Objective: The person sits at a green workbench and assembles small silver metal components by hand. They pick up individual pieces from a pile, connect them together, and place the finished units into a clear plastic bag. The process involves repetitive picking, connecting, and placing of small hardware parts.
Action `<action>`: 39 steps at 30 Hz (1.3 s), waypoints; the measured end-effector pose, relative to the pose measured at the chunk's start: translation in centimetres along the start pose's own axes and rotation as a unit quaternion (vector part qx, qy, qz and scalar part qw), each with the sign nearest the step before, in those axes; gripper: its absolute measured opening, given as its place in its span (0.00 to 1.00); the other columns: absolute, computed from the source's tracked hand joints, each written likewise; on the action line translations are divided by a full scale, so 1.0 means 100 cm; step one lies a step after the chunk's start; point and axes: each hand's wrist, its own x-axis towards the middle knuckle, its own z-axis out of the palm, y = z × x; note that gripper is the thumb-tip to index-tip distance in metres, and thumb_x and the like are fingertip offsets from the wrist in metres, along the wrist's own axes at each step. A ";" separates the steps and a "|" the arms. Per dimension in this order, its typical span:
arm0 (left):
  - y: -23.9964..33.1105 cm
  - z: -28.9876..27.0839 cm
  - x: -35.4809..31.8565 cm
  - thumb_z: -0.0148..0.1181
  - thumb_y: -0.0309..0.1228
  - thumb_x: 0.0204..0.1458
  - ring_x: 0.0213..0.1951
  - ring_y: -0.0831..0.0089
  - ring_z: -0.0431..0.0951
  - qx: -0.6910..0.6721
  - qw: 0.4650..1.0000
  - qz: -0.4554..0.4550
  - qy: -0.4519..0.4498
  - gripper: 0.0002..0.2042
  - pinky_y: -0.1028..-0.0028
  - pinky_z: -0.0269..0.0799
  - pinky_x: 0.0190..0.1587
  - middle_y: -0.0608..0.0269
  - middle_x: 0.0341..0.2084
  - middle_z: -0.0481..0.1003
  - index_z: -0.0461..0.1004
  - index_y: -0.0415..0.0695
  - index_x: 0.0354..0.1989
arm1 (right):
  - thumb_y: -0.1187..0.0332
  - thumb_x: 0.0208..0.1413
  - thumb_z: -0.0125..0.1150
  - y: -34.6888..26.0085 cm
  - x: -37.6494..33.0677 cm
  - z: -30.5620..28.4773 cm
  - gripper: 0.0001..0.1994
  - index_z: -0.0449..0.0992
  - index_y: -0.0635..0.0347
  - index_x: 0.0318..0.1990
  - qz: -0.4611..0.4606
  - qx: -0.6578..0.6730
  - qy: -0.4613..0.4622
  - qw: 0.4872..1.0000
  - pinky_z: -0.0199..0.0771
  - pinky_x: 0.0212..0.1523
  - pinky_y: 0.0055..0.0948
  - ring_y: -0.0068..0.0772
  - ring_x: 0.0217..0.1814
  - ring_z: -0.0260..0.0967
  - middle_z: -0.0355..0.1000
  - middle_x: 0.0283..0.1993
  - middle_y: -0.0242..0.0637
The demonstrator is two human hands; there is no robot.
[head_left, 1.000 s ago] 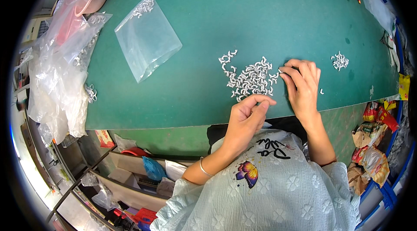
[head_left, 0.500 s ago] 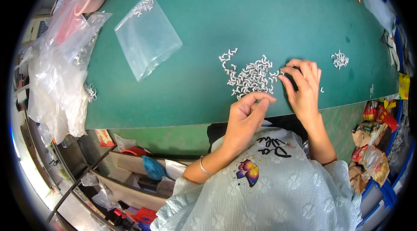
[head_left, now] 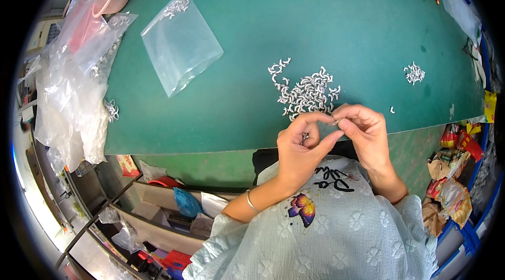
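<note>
My left hand point(head_left: 302, 148) and my right hand point(head_left: 369, 135) meet at the table's near edge, fingertips together. A small silvery piece point(head_left: 335, 122) is pinched between them, mostly hidden by the fingers. Something silvery point(head_left: 305, 136) also shows inside the curled fingers of my left hand, too small to name. Just beyond my hands lies a loose pile of small curved silver metal pieces point(head_left: 310, 90), with a thin trail of them reaching up at its left. To the right is a smaller heap of silvery pieces point(head_left: 414, 73), and a single curved piece point(head_left: 392, 110) lies nearer the edge.
A clear plastic bag point(head_left: 181, 43) with some metal pieces at its top lies on the green table point(head_left: 252, 22). Plastic bags point(head_left: 73, 96) and a pink basket point(head_left: 114, 0) crowd the left side. Below are open drawers point(head_left: 163, 203); snack packets point(head_left: 452, 196) stand at right.
My right hand has moved from the pile's right side down and left to meet my left hand, bringing a small piece. My left thumb and forefinger have spread somewhat to meet it.
</note>
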 end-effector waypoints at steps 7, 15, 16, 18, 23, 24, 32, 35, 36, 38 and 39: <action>0.002 -0.002 -0.001 0.64 0.16 0.39 0.16 0.90 0.48 0.032 0.998 0.037 0.025 0.09 0.84 0.42 0.19 0.79 0.11 0.51 0.77 0.39 0.31 | 0.82 0.48 0.58 -0.003 -0.003 0.001 0.06 0.76 0.68 0.35 -0.062 -0.078 -0.006 0.995 0.66 0.41 0.25 0.28 0.38 0.68 0.74 0.34 0.38; 0.006 -0.003 0.000 0.63 0.15 0.40 0.16 0.89 0.49 0.061 0.995 0.076 0.015 0.09 0.84 0.42 0.19 0.78 0.12 0.54 0.77 0.38 0.31 | 0.82 0.43 0.61 -0.009 -0.002 0.003 0.07 0.77 0.67 0.32 -0.161 -0.220 0.002 0.962 0.67 0.39 0.27 0.33 0.35 0.69 0.75 0.32 0.39; 0.005 -0.003 0.000 0.63 0.15 0.40 0.16 0.89 0.49 0.061 0.995 0.078 0.015 0.08 0.84 0.43 0.19 0.78 0.12 0.54 0.77 0.38 0.31 | 0.82 0.43 0.61 -0.009 -0.002 0.004 0.07 0.77 0.67 0.32 -0.165 -0.225 0.004 0.960 0.67 0.39 0.28 0.34 0.35 0.69 0.75 0.32 0.39; 0.003 -0.003 0.000 0.63 0.15 0.40 0.17 0.89 0.49 0.062 0.995 0.082 0.015 0.08 0.84 0.44 0.19 0.78 0.13 0.54 0.77 0.37 0.30 | 0.82 0.42 0.61 -0.009 -0.002 0.005 0.07 0.77 0.67 0.32 -0.174 -0.236 0.008 0.956 0.68 0.39 0.30 0.35 0.35 0.69 0.75 0.33 0.40; -0.002 -0.010 -0.002 0.61 0.15 0.41 0.19 0.88 0.54 -0.086 0.995 -0.040 -0.036 0.08 0.86 0.50 0.21 0.75 0.16 0.58 0.71 0.39 0.29 | 0.82 0.42 0.58 -0.014 0.016 -0.009 0.10 0.76 0.66 0.35 -0.238 -0.440 0.072 0.863 0.67 0.42 0.32 0.38 0.38 0.68 0.74 0.36 0.40; -0.003 -0.011 -0.001 0.60 0.16 0.42 0.20 0.87 0.56 -0.126 0.989 -0.056 -0.052 0.08 0.87 0.51 0.22 0.73 0.18 0.60 0.70 0.39 0.29 | 0.82 0.42 0.58 -0.015 0.021 -0.012 0.11 0.76 0.65 0.36 -0.244 -0.502 0.098 0.824 0.66 0.43 0.32 0.39 0.39 0.67 0.73 0.38 0.40; -0.010 -0.019 0.012 0.51 0.28 0.49 0.27 0.77 0.59 -0.431 0.876 -0.118 -0.180 0.06 0.80 0.55 0.25 0.59 0.28 0.63 0.60 0.42 0.28 | 0.77 0.41 0.61 0.003 0.034 -0.017 0.08 0.73 0.61 0.32 -0.280 -0.613 0.065 0.736 0.60 0.41 0.33 0.39 0.42 0.63 0.68 0.38 0.35; -0.010 -0.019 0.012 0.48 0.29 0.51 0.23 0.79 0.58 -0.426 0.880 -0.147 -0.151 0.05 0.80 0.54 0.23 0.60 0.25 0.63 0.63 0.40 0.31 | 0.77 0.40 0.61 0.006 0.034 -0.022 0.08 0.72 0.61 0.31 -0.278 -0.592 0.062 0.754 0.60 0.40 0.33 0.39 0.41 0.63 0.68 0.38 0.35; -0.009 -0.019 0.012 0.48 0.29 0.52 0.21 0.80 0.57 -0.415 0.885 -0.163 -0.133 0.05 0.81 0.53 0.22 0.61 0.23 0.63 0.64 0.39 0.32 | 0.77 0.40 0.61 0.009 0.034 -0.025 0.08 0.72 0.61 0.31 -0.284 -0.580 0.064 0.761 0.60 0.40 0.33 0.39 0.41 0.63 0.68 0.38 0.35; -0.017 -0.023 0.013 0.46 0.28 0.55 0.19 0.82 0.57 -0.425 0.870 -0.193 -0.156 0.07 0.82 0.54 0.21 0.63 0.23 0.65 0.66 0.38 0.38 | 0.77 0.39 0.62 0.009 0.034 -0.026 0.08 0.72 0.61 0.31 -0.292 -0.571 0.079 0.763 0.60 0.40 0.33 0.39 0.41 0.63 0.67 0.38 0.35; -0.020 -0.024 0.013 0.45 0.28 0.57 0.18 0.83 0.57 -0.430 0.863 -0.207 -0.167 0.09 0.82 0.54 0.21 0.63 0.22 0.66 0.67 0.37 0.42 | 0.77 0.39 0.62 0.008 0.034 -0.024 0.09 0.72 0.61 0.31 -0.294 -0.574 0.094 0.759 0.60 0.40 0.33 0.39 0.41 0.63 0.67 0.38 0.35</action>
